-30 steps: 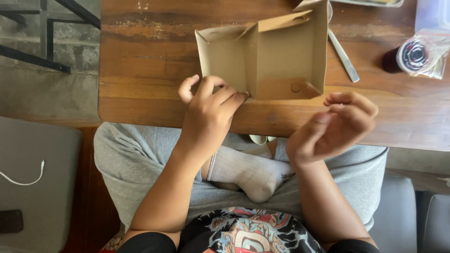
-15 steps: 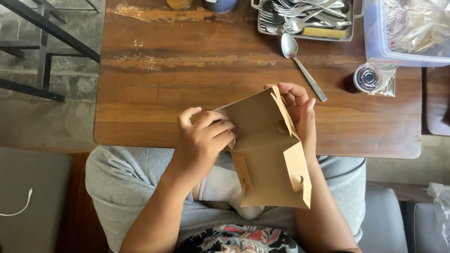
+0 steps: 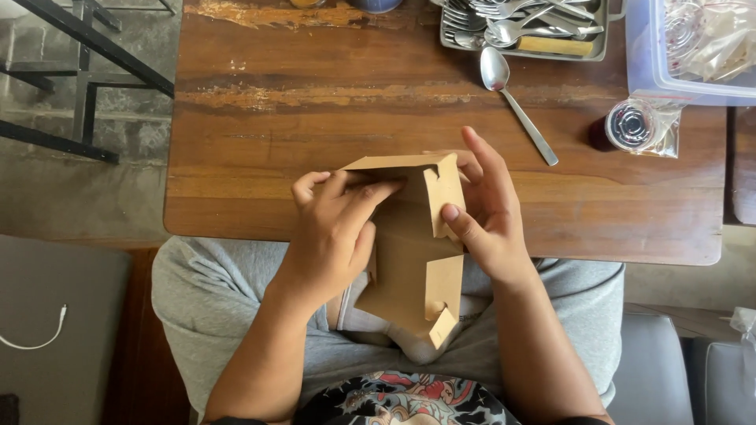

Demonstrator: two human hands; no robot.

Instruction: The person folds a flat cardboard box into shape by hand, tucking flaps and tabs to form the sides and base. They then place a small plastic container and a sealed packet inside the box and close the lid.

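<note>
Clearly both hands are busy with one brown cardboard box blank (image 3: pixel 413 260), held at the near table edge and hanging down over the lap. The left hand (image 3: pixel 335 232) curls over the box's left side, its fingers pressed down on the top panel near the upper fold and the thumb tucked under toward the middle. The right hand (image 3: pixel 488 212) cups the opposite side; its thumb pushes against a narrow side flap (image 3: pixel 442 195) while the other fingers stretch up behind the box's far edge. Neither hand is spread free: both are closed around the cardboard, pressing rather than pinching.

Judging by the half-raised walls and the loose tab at the box's lower end, the step in hand looks like folding the flat carton into shape, with one corner being set. The next move seems to call for keeping the left-hand panel pinned while the flap under the right thumb is pushed square and tucked in.

Beyond the right fingertips a single spoon (image 3: pixel 516 106) lies on the wooden table (image 3: pixel 260 134). Farther out, up and to the right, sit a metal tray of cutlery (image 3: pixel 524 30), a small lidded cup in a plastic bag (image 3: pixel 634 126) and a clear plastic tub (image 3: pixel 693 47)
</note>
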